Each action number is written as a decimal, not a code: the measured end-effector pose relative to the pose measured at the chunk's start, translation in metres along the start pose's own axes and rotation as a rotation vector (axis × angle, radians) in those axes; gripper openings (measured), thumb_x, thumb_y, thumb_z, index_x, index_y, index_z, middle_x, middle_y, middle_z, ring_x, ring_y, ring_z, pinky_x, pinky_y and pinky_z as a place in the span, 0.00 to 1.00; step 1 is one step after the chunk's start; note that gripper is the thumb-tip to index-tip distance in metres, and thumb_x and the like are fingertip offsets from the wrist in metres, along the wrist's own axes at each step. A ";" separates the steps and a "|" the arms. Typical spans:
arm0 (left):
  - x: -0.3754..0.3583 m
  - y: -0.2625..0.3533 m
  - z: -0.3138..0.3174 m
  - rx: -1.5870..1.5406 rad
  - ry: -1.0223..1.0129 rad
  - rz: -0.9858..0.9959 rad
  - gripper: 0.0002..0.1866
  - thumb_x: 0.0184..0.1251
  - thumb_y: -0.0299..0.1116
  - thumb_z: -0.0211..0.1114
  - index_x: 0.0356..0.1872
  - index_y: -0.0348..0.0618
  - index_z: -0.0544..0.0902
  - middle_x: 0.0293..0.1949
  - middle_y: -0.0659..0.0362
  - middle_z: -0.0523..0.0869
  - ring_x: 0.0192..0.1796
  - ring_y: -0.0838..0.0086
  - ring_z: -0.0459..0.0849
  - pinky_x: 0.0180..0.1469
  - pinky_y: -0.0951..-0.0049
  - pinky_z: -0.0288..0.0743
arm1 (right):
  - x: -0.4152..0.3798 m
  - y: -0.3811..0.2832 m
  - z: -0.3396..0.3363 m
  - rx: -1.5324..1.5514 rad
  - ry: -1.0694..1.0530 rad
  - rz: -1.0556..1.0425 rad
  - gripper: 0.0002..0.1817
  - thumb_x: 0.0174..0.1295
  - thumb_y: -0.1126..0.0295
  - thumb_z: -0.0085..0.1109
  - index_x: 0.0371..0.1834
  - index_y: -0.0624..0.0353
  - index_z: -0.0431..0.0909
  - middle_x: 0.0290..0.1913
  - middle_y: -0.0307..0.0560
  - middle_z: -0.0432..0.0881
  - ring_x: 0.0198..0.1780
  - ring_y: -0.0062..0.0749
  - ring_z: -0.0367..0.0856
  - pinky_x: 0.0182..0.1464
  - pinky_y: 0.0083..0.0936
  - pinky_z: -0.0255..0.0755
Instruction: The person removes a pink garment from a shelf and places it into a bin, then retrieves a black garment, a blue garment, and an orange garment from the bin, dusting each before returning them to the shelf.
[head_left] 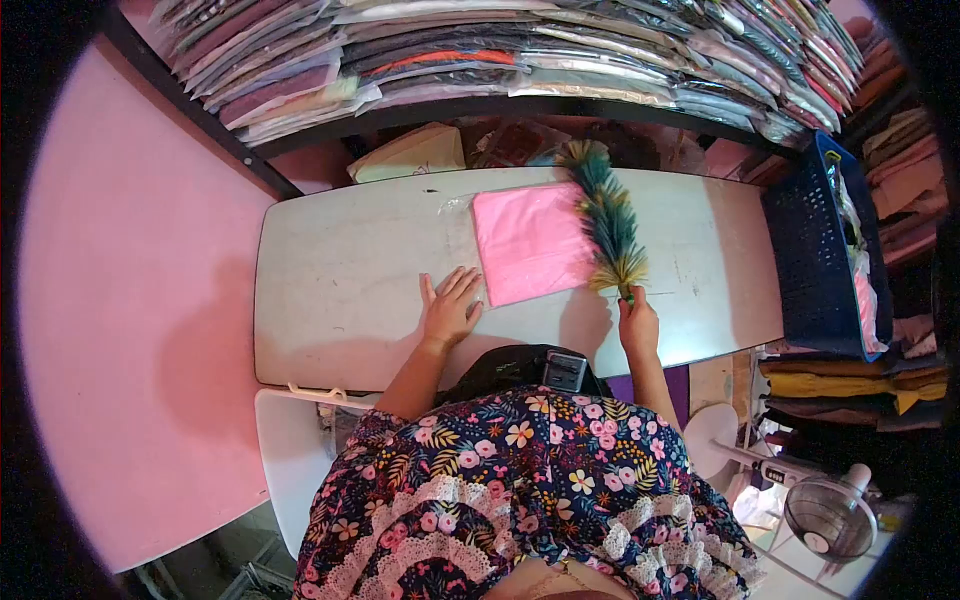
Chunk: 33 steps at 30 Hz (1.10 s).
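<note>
My right hand [639, 318] is closed around the handle end of a feather duster [610, 220], whose green and yellow plumes point away from me. The duster lies over the right edge of a folded pink garment [530, 245] in a clear plastic bag. My left hand [453, 308] rests flat on the white table [340, 270], fingers spread, just left of the pink packet's near corner. It holds nothing.
Shelves of bagged folded clothes [430, 60] run above the table's far side. A blue plastic basket [815, 260] stands at the right end, with hanging clothes [860, 400] beyond. A white bin [285, 430] sits at the near left, below the table edge.
</note>
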<state>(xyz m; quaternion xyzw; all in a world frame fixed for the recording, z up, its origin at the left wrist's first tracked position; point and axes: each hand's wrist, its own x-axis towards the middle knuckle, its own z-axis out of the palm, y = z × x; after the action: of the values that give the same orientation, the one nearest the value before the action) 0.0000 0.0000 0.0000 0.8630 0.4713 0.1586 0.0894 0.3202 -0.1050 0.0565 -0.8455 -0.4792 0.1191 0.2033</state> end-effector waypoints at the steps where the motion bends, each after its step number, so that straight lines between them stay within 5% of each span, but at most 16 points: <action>1: 0.000 -0.001 0.000 0.008 -0.003 -0.005 0.26 0.59 0.43 0.59 0.61 0.54 0.73 0.65 0.68 0.71 0.70 0.74 0.62 0.68 0.33 0.32 | -0.002 0.001 0.000 0.032 -0.035 -0.065 0.18 0.58 0.69 0.57 0.52 0.55 0.70 0.37 0.59 0.82 0.37 0.59 0.80 0.38 0.50 0.73; 5: -0.002 0.002 -0.004 0.012 -0.009 -0.017 0.26 0.59 0.42 0.59 0.61 0.55 0.74 0.65 0.68 0.71 0.70 0.74 0.62 0.68 0.33 0.33 | -0.025 0.002 0.001 0.171 -0.211 -0.391 0.18 0.57 0.69 0.57 0.51 0.53 0.71 0.37 0.58 0.82 0.38 0.58 0.80 0.39 0.49 0.73; 7: -0.002 0.001 -0.004 0.018 0.005 -0.011 0.26 0.59 0.42 0.59 0.61 0.55 0.74 0.65 0.68 0.71 0.70 0.74 0.62 0.68 0.33 0.33 | -0.025 0.000 0.000 0.126 -0.227 -0.394 0.17 0.57 0.68 0.57 0.52 0.51 0.71 0.37 0.57 0.82 0.37 0.58 0.80 0.39 0.49 0.73; 10: -0.001 0.000 -0.005 0.017 0.003 -0.014 0.25 0.59 0.42 0.59 0.60 0.54 0.74 0.65 0.68 0.70 0.70 0.75 0.62 0.68 0.33 0.34 | -0.013 0.004 0.002 -0.023 -0.057 -0.066 0.16 0.58 0.68 0.58 0.50 0.52 0.72 0.34 0.60 0.82 0.35 0.57 0.80 0.35 0.48 0.73; 13: -0.001 0.002 -0.005 0.008 -0.015 -0.019 0.25 0.59 0.41 0.59 0.60 0.54 0.74 0.65 0.68 0.70 0.70 0.75 0.62 0.68 0.33 0.34 | -0.003 0.003 -0.004 0.017 0.063 -0.058 0.15 0.60 0.69 0.56 0.51 0.56 0.71 0.32 0.62 0.81 0.35 0.59 0.80 0.35 0.49 0.72; 21: -0.001 0.001 -0.006 0.019 -0.013 -0.020 0.25 0.59 0.42 0.59 0.60 0.54 0.74 0.65 0.69 0.70 0.70 0.75 0.62 0.68 0.33 0.34 | -0.021 -0.005 0.000 0.126 -0.242 -0.370 0.16 0.58 0.68 0.57 0.51 0.50 0.72 0.34 0.60 0.82 0.36 0.58 0.80 0.37 0.48 0.74; 24: -0.002 0.002 -0.007 0.008 -0.018 -0.022 0.26 0.58 0.42 0.59 0.60 0.54 0.74 0.65 0.69 0.70 0.70 0.75 0.62 0.68 0.33 0.34 | -0.005 -0.006 0.001 -0.089 -0.035 0.014 0.16 0.59 0.68 0.56 0.51 0.52 0.69 0.33 0.59 0.81 0.35 0.59 0.80 0.35 0.51 0.73; 28: -0.001 0.000 -0.006 0.008 -0.025 -0.023 0.26 0.58 0.42 0.59 0.60 0.54 0.74 0.65 0.68 0.70 0.70 0.75 0.62 0.68 0.33 0.34 | 0.007 -0.002 -0.003 -0.082 0.091 0.008 0.15 0.60 0.68 0.56 0.50 0.54 0.69 0.34 0.60 0.81 0.34 0.60 0.80 0.34 0.51 0.73; 33: -0.003 -0.001 -0.004 -0.015 -0.010 -0.023 0.26 0.58 0.41 0.59 0.60 0.54 0.74 0.65 0.68 0.71 0.70 0.75 0.62 0.68 0.33 0.34 | -0.016 -0.015 -0.005 0.100 -0.152 -0.453 0.15 0.59 0.67 0.56 0.49 0.52 0.72 0.36 0.56 0.81 0.36 0.56 0.80 0.36 0.48 0.74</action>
<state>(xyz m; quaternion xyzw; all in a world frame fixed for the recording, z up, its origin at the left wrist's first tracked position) -0.0035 -0.0019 0.0029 0.8576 0.4796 0.1567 0.0999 0.3026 -0.1127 0.0683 -0.6940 -0.6640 0.1572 0.2298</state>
